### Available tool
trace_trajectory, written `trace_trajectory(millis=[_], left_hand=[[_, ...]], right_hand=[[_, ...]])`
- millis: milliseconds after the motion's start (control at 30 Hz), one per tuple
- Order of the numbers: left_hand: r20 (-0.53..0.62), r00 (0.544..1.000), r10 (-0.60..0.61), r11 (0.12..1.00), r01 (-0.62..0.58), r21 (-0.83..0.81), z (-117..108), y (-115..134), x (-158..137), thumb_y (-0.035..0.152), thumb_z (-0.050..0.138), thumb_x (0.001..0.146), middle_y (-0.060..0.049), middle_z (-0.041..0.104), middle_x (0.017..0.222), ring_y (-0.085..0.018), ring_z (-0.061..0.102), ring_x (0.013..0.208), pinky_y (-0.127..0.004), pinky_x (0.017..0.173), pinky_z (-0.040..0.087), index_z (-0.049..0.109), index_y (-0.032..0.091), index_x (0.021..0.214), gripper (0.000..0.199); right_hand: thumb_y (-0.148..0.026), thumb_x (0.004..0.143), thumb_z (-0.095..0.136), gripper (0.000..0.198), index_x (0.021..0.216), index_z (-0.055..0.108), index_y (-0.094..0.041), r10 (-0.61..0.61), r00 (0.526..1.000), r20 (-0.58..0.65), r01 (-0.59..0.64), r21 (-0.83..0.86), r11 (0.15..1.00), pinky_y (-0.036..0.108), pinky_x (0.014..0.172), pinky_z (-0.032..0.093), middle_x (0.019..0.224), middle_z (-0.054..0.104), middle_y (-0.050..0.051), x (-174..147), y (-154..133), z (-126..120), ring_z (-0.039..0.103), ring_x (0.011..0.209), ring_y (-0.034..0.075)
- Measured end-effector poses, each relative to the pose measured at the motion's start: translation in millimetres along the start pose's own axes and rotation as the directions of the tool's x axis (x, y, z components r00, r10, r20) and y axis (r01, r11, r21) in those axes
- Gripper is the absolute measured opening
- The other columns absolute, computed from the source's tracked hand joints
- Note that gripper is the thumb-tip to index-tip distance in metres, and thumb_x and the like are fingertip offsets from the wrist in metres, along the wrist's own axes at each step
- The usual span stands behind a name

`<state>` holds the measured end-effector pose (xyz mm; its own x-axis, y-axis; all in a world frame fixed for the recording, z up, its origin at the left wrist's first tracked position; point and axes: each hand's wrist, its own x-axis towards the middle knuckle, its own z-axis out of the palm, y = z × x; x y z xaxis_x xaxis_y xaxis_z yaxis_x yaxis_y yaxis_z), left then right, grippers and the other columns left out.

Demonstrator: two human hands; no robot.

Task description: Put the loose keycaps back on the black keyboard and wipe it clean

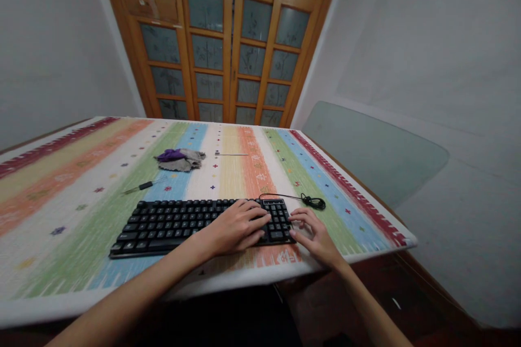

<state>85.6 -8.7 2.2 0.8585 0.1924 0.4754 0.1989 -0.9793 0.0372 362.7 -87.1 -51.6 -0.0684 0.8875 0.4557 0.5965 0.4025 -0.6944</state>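
A black keyboard (171,227) lies flat near the front edge of the table, its keys facing up. My left hand (240,225) rests across its right part, palm down, the fingers stretched over the keys beside the number pad. At the keyboard's right end is my right hand (313,236), with thumb and fingers apart and their tips at the edge; whether they press on it is unclear. The keyboard's thin black cable (312,201) runs from the back and ends in a coiled bundle at the right.
Behind the keyboard lie a crumpled grey and purple cloth (181,160), a small black-handled tool (145,186) and a thin rod-like tool (232,154). A striped tablecloth (81,217) covers the table. Wooden glazed doors (232,49) stand beyond, and walls flank both sides.
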Motion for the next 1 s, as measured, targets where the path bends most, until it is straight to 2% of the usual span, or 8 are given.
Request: trace_trajectory(millis=[167,267,333,533,667,800,867,1000], left_hand=[[-0.093,0.979,-0.184,0.977,0.193,0.096,-38,-12,-45,0.029,0.052,0.101,-0.012,0.066,0.128,-0.028,0.059,0.119,-0.047,0.102,0.05,0.053,0.018,0.139,0.04],[-0.14,0.93,-0.341,0.923,0.359,0.138,-53,-17,-81,0.034,0.051,0.101,-0.013,0.062,0.134,-0.028,0.058,0.123,-0.049,0.105,0.049,0.045,0.018,0.145,0.047],[-0.16,0.877,-0.454,0.865,0.477,0.158,-58,-19,-105,0.041,0.052,0.1,-0.014,0.06,0.137,-0.03,0.058,0.125,-0.051,0.107,0.049,0.039,0.019,0.149,0.055],[-0.208,0.69,-0.694,0.668,0.724,0.173,-53,-16,-165,0.059,0.062,0.089,-0.017,0.043,0.156,-0.038,0.05,0.137,-0.058,0.112,0.045,0.014,0.024,0.16,0.093],[-0.184,0.645,-0.742,0.612,0.763,0.208,-44,-9,-184,0.059,0.073,0.078,-0.02,0.035,0.161,-0.044,0.04,0.144,-0.065,0.114,0.038,0.002,0.025,0.162,0.115],[-0.231,0.577,-0.783,0.534,0.815,0.227,-43,-8,-193,0.056,0.078,0.07,-0.021,0.028,0.163,-0.049,0.031,0.147,-0.072,0.114,0.033,0.004,0.025,0.162,0.123],[-0.238,0.576,-0.782,0.54,0.817,0.202,-45,-9,-198,0.052,0.08,0.068,-0.02,0.029,0.164,-0.048,0.034,0.146,-0.068,0.113,0.039,0.004,0.024,0.163,0.124],[-0.217,0.622,-0.752,0.598,0.783,0.173,-54,-9,-203,0.041,0.08,0.07,-0.017,0.03,0.164,-0.042,0.044,0.142,-0.057,0.11,0.049,0.002,0.026,0.163,0.122]], right_hand=[[-0.044,0.084,0.072,0.053,0.131,0.057,-0.025,0.012,0.999,0.038,-0.011,-0.029,1.0,0.044,0.098,0.054,0.135,0.051,0.012,3,1,9,0.054,0.127,0.03],[-0.045,0.079,0.077,0.072,0.141,0.046,-0.025,-0.034,0.997,0.073,0.039,-0.072,0.997,0.052,0.11,0.046,0.144,0.043,0.014,7,-1,17,0.046,0.136,0.033],[-0.045,0.076,0.08,0.081,0.144,0.041,-0.026,-0.055,0.995,0.083,0.066,-0.138,0.988,0.058,0.115,0.04,0.148,0.039,0.015,10,-4,22,0.042,0.139,0.036],[-0.046,0.068,0.085,0.101,0.152,0.031,-0.029,-0.056,0.992,0.111,0.087,-0.293,0.952,0.067,0.113,0.038,0.154,0.034,0.017,13,-2,32,0.04,0.141,0.043],[-0.049,0.062,0.089,0.112,0.154,0.028,-0.03,-0.094,0.981,0.168,0.145,-0.319,0.937,0.067,0.11,0.04,0.156,0.034,0.018,13,7,33,0.043,0.138,0.046],[-0.046,0.066,0.085,0.103,0.154,0.032,-0.032,-0.116,0.983,0.143,0.157,-0.324,0.933,0.065,0.108,0.044,0.156,0.038,0.016,12,12,33,0.047,0.136,0.045],[-0.046,0.066,0.084,0.101,0.153,0.034,-0.032,-0.11,0.986,0.126,0.146,-0.324,0.935,0.063,0.107,0.046,0.155,0.041,0.015,11,13,33,0.049,0.135,0.045],[-0.047,0.065,0.084,0.1,0.152,0.036,-0.031,-0.091,0.99,0.103,0.12,-0.326,0.938,0.062,0.108,0.046,0.155,0.041,0.015,10,15,35,0.049,0.135,0.044]])
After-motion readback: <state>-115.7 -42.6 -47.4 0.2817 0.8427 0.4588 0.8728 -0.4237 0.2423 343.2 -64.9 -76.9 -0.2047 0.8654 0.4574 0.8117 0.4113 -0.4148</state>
